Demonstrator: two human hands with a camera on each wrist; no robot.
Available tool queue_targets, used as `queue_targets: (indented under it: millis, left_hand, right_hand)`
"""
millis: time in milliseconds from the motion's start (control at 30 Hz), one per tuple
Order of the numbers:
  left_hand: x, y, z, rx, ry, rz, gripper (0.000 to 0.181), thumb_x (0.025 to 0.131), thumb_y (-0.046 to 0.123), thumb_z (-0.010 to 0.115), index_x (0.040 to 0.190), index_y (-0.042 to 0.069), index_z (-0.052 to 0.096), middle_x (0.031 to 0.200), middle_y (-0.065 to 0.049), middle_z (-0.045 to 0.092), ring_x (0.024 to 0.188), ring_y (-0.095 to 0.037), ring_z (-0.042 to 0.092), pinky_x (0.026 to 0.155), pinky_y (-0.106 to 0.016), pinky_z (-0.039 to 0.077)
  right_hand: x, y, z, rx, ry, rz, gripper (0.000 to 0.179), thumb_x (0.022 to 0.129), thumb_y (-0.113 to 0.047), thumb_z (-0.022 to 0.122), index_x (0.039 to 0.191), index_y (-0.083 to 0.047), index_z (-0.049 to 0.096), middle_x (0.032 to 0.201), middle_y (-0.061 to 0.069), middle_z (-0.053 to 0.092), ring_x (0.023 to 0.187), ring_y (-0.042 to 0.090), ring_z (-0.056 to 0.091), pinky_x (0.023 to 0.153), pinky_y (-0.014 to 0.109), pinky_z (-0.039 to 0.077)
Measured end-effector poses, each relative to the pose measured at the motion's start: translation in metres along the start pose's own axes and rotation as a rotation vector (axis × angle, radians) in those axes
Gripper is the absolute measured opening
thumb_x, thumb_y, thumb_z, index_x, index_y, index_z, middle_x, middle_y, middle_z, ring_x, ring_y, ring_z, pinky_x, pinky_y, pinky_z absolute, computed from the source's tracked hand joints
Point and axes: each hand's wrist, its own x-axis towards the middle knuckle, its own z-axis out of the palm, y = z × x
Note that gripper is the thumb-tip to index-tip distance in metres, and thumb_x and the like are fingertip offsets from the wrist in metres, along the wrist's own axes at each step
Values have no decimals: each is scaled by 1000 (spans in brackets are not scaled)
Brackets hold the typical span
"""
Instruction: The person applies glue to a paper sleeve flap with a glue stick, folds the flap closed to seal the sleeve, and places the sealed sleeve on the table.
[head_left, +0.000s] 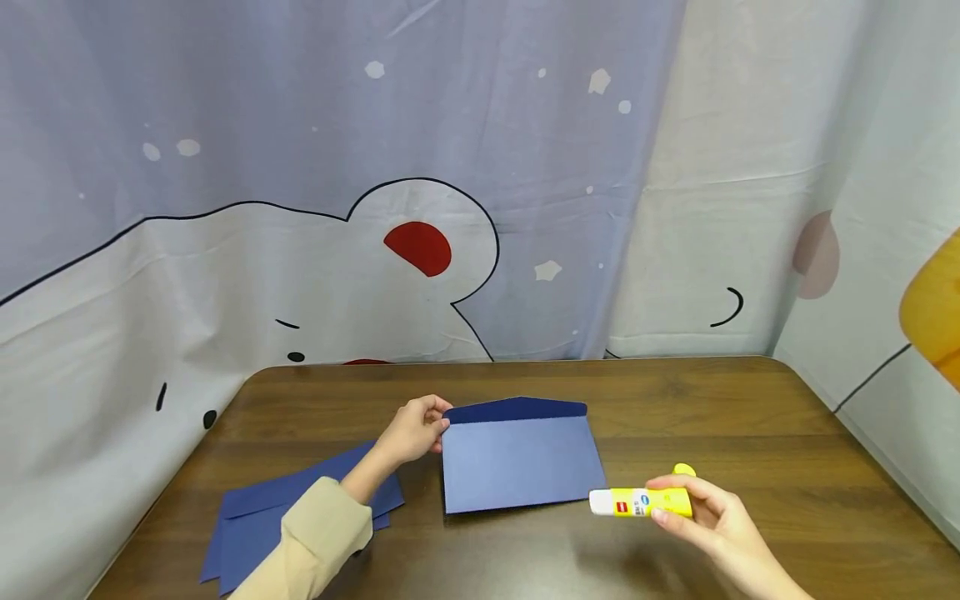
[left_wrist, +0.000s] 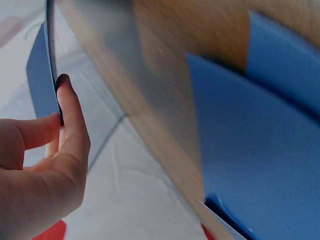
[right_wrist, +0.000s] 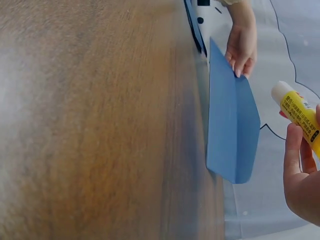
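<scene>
A dark blue envelope (head_left: pixel 521 467) is held at its upper left corner by my left hand (head_left: pixel 412 429), its flap (head_left: pixel 517 410) raised on the far side. In the left wrist view, thumb and fingers (left_wrist: pixel 72 115) pinch the edge of this envelope (left_wrist: pixel 40 75). To the right, my right hand (head_left: pixel 712 521) grips a yellow glue stick (head_left: pixel 660 502) sideways, its white end pointing left by the envelope's lower right corner. A small round yellow piece (head_left: pixel 684 469) shows just beyond the right index finger. The right wrist view shows the glue stick (right_wrist: pixel 300 112) apart from the envelope (right_wrist: pixel 225 115).
More blue envelopes (head_left: pixel 258 537) lie overlapping on the left of the wooden table (head_left: pixel 675 400), partly under the left sleeve (head_left: pixel 326 521). A printed curtain (head_left: pixel 300 125) hangs behind the table's far edge and along its sides.
</scene>
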Motion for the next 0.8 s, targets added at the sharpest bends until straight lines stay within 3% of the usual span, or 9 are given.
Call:
queue_targets:
  millis: [200,467,600,800]
  left_hand:
    - [-26,10,5,-26,-67,-23,19,92,-3,56,110,-3,61,75,-8,64,51,-14,59,58,-38,57]
    - [-65,19,25,-4,-115,18,18,89,-8,56,106,-2,59,70,-5,60,44,-8,53,47,-29,53]
    - [-78,21,35,12,-133,27,18,87,-10,57,102,0,60,69,-5,60,44,-9,54,44,-24,50]
    - [-92,22,43,85,-162,54,20,84,-10,60,98,3,62,65,-2,59,48,-10,56,46,-21,43]
  right_hand:
    - [1,-2,0,3,10,-19,36,86,13,57,115,-7,64,109,-11,58,89,1,63,77,18,54]
    - [0,0,1,34,-24,-83,40,87,16,53,118,-8,61,107,-9,58,84,6,65,73,23,56]
    - [-4,5,2,41,-51,-60,48,88,16,51,123,-15,59,112,-12,59,84,8,66,70,25,56]
    - [-8,5,3,35,-41,3,47,89,14,51,118,-22,63,103,-11,63,84,7,66,70,24,56]
